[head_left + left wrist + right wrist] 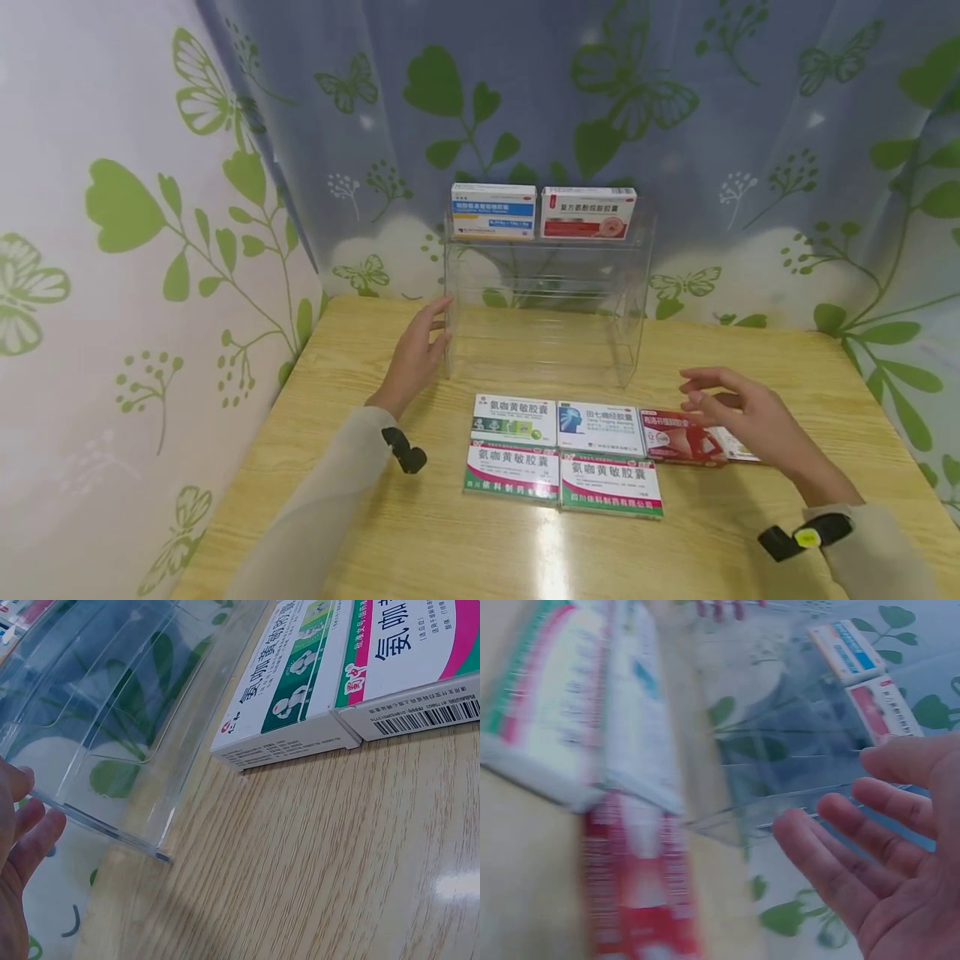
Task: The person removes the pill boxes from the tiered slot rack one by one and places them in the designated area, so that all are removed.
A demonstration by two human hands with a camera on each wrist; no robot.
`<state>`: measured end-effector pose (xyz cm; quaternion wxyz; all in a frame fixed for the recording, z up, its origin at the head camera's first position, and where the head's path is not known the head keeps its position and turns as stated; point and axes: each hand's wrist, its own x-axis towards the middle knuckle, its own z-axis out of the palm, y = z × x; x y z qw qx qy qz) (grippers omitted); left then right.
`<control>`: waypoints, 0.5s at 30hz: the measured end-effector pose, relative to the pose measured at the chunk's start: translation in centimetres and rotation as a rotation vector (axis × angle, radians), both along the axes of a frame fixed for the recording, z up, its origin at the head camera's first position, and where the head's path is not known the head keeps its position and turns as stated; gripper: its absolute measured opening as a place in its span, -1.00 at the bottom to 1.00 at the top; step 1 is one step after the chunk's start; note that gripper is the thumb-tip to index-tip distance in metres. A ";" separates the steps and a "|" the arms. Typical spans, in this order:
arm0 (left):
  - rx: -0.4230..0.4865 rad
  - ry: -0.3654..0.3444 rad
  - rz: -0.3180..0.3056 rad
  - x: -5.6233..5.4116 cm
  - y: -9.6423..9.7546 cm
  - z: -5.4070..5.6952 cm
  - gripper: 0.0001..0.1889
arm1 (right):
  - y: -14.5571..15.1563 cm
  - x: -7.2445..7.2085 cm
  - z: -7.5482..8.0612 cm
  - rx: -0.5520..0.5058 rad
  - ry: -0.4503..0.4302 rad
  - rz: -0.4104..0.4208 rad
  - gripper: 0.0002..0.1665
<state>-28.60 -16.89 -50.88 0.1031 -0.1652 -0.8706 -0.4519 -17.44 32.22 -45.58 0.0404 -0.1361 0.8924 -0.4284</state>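
A clear stepped plastic stand stands on the table with two medicine boxes on its top tier, a blue-and-white box and a red-and-white box. My left hand is at the stand's left side, its fingertips right at the clear edge; the left wrist view shows the fingers loosely bent there. Above the right end of the boxes on the table, my right hand hovers with nothing in it, fingers relaxed and spread. It partly hides a red box and a white box.
In front of the stand lie a white-and-green box, a white-and-blue box and two green-and-pink boxes nearer me. The wooden table backs onto a leaf-patterned curtain; a similar cloth hangs at left.
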 end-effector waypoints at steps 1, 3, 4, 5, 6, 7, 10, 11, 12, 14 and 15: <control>0.002 0.000 -0.001 0.0 0.0 0.0 -0.34 | 0.1 -0.8 0.7 -0.003 0.023 0.002 -0.47; 0.007 0.002 -0.003 0.0 0.0 -0.2 -0.33 | 0.0 -2.4 2.0 0.001 0.080 0.003 -0.48; 0.009 0.001 -0.004 0.0 0.0 -0.2 -0.32 | -0.1 -3.2 2.7 0.011 0.105 -0.002 -0.48; 0.010 0.001 -0.005 0.0 0.0 -0.2 -0.31 | -0.3 -4.1 3.5 0.024 0.127 -0.007 -0.48; 0.008 0.004 -0.004 0.0 0.0 -0.2 -0.31 | -0.5 -4.9 4.3 0.034 0.138 -0.020 -0.48; 0.004 0.006 -0.002 0.0 0.0 -0.2 -0.31 | -0.8 -5.8 5.2 0.041 0.151 -0.035 -0.47; -0.002 0.012 0.002 0.0 0.0 -0.2 -0.31 | -1.9 -8.2 7.7 0.029 0.175 -0.074 -0.43; -0.004 0.014 0.001 0.0 0.0 -0.1 -0.30 | -2.3 -9.0 8.5 0.025 0.176 -0.087 -0.41; -0.008 0.014 0.001 0.0 -0.1 -0.1 -0.31 | -2.8 -9.7 9.2 0.019 0.176 -0.100 -0.38; -0.011 0.015 -0.002 0.0 -0.2 -0.1 -0.32 | -3.7 -11.2 10.6 0.010 0.190 -0.106 -0.33; -0.012 0.014 -0.003 0.0 -0.2 -0.1 -0.32 | -4.2 -11.8 11.3 0.004 0.195 -0.109 -0.31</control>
